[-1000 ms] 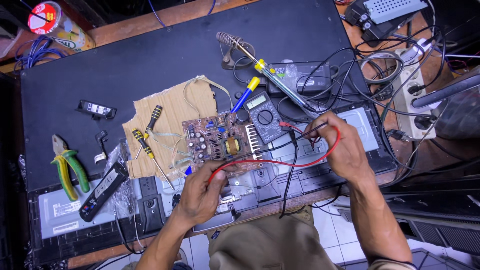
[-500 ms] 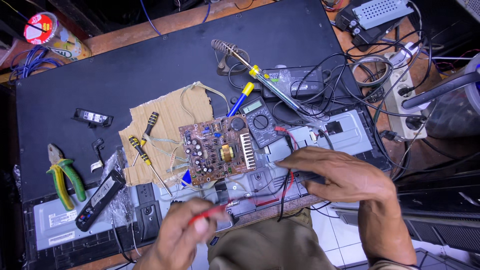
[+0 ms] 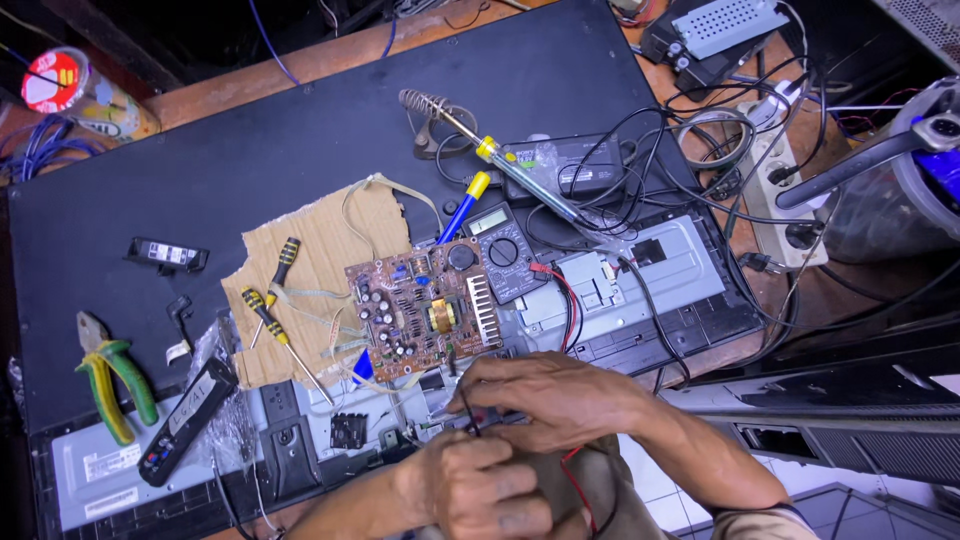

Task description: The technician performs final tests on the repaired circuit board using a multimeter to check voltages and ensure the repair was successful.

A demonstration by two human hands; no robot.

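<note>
Brown board (image 3: 424,311) tilts, long axis left-right | both hands, left (image 3: 470,488) and right (image 3: 545,395), pinch leads (image 3: 572,300) at near bench edge | open black mat (image 3: 250,170) beyond.

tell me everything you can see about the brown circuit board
The brown circuit board lies flat and slightly rotated, partly on torn cardboard. It is crowded with capacitors, a yellow transformer near the middle and a white finned heatsink on its right edge. A multimeter sits just beyond its upper right corner. Neither hand touches it.
</note>
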